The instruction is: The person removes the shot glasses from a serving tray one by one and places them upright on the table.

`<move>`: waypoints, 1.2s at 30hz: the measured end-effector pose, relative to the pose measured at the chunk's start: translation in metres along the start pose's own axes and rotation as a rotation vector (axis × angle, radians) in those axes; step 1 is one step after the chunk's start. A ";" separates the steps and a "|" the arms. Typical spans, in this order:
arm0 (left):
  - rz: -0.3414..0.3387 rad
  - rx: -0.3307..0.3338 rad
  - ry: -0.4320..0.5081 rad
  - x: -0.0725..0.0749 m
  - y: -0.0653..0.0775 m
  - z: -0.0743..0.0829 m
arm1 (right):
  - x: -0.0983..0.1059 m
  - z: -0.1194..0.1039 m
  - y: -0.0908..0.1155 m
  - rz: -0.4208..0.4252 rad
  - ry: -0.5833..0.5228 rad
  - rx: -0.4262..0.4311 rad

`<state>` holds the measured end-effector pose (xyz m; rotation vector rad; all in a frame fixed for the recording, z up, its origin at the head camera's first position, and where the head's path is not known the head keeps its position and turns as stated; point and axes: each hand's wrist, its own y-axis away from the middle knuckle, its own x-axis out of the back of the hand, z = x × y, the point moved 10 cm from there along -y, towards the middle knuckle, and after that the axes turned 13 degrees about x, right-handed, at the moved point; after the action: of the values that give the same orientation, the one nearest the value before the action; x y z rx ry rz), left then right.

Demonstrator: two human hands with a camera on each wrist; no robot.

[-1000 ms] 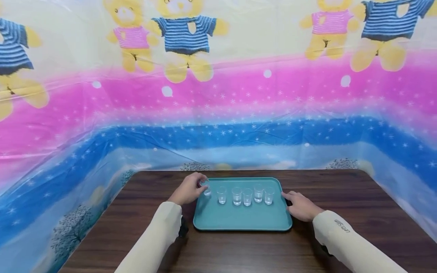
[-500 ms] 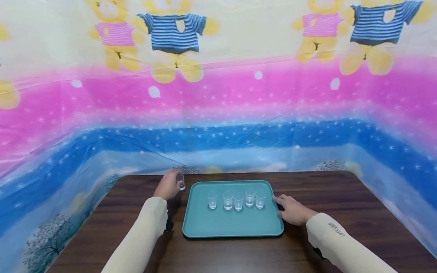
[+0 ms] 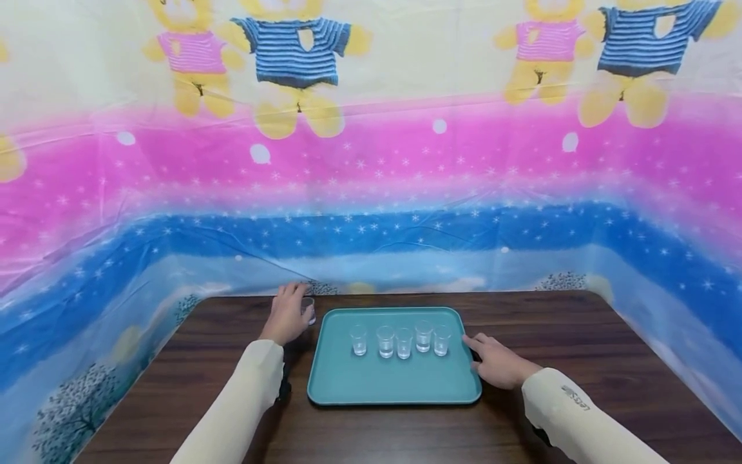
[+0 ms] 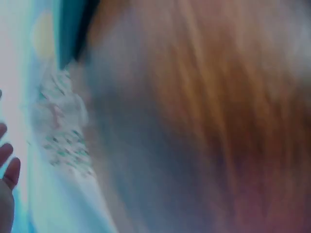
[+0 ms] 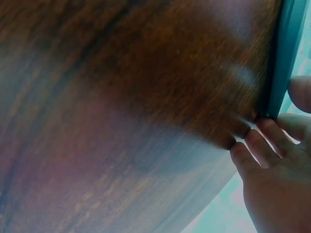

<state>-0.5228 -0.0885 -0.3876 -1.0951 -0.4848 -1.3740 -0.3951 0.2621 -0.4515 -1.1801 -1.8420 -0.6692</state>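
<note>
In the head view, a small clear shot glass [image 3: 311, 314] stands on the dark wooden table, left of the teal tray [image 3: 394, 385]. My left hand [image 3: 286, 314] is right beside this glass, its fingers loosened and extended past it. The left wrist view shows the fingers [image 4: 13, 172] spread, with the blurred glass [image 4: 81, 110] apart from them. Several more shot glasses [image 3: 386, 343], with clear liquid low in them, stand in an uneven row on the tray. At the tray's right rim, my right hand [image 3: 500, 364] rests with extended fingertips against the edge.
The wooden table [image 3: 394, 432] reaches back to a printed curtain [image 3: 371, 232] with bears and snowflakes. Its back edge lies just behind the left hand and the tray.
The left hand has carried one shot glass off the tray's left end to the table and loosened its fingers from it. The right hand has stayed at the tray's rim. The head view has shifted slightly.
</note>
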 end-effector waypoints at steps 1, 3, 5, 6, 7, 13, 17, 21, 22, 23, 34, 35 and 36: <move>0.016 -0.041 0.011 0.002 0.002 0.008 | 0.000 0.000 0.001 0.000 0.000 0.001; -0.016 -0.101 0.042 0.000 0.006 0.025 | 0.002 0.001 0.001 -0.001 -0.001 0.002; -0.116 -0.153 0.084 -0.008 0.011 0.045 | 0.003 0.004 0.002 0.003 -0.004 -0.005; -0.182 -0.174 0.101 -0.013 0.014 0.055 | 0.003 0.005 0.003 0.004 -0.003 -0.005; -0.249 -0.192 0.111 -0.019 0.018 0.064 | 0.004 0.007 0.003 0.005 -0.004 -0.006; -0.447 -0.273 0.097 -0.041 0.032 0.100 | 0.004 0.014 0.003 0.010 0.001 -0.001; -0.457 -0.256 0.068 -0.045 0.035 0.103 | 0.004 0.013 0.002 0.009 -0.006 0.003; -0.457 -0.245 0.056 -0.045 0.037 0.102 | 0.004 0.011 0.002 0.004 -0.018 0.009; -0.457 -0.248 0.056 -0.045 0.038 0.102 | 0.004 0.010 0.002 0.003 -0.022 0.012; -0.456 -0.254 0.055 -0.045 0.038 0.102 | 0.004 0.010 0.002 0.003 -0.026 0.012; -0.378 -0.237 0.079 -0.022 0.035 0.090 | 0.002 0.012 0.001 0.006 -0.039 0.019; -0.373 -0.232 0.088 -0.019 0.035 0.087 | 0.002 0.012 0.001 0.005 -0.040 0.018; -0.366 -0.227 0.097 -0.015 0.034 0.084 | 0.002 0.013 0.002 0.005 -0.043 0.014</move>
<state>-0.4680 -0.0166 -0.3728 -1.1528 -0.4827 -1.8296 -0.3983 0.2740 -0.4565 -1.1975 -1.8760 -0.6317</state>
